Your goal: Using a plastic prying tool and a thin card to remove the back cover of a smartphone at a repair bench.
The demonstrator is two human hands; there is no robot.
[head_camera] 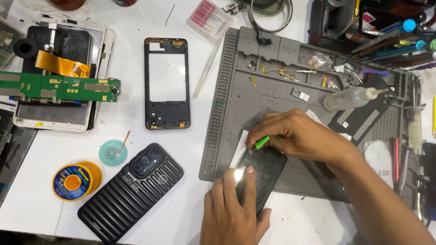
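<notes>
A black phone (265, 174) lies slanted across the near edge of a grey repair mat (236, 90). My left hand (231, 211) presses on it from below, index finger along its left side and thumb at its lower end. My right hand (295, 134) reaches in from the right and pinches a small green tool (261, 143), whose tip touches the phone's top left corner. A white paper strip (238, 152) lies under that corner.
A black phone mid-frame (167, 84) and a ribbed black phone case (129, 193) lie left of the mat. An opened tablet with a green circuit board (59, 86) sits far left, solder spools (75, 181) near it. A squeeze bottle (349, 97), screws and tools crowd the mat's far side.
</notes>
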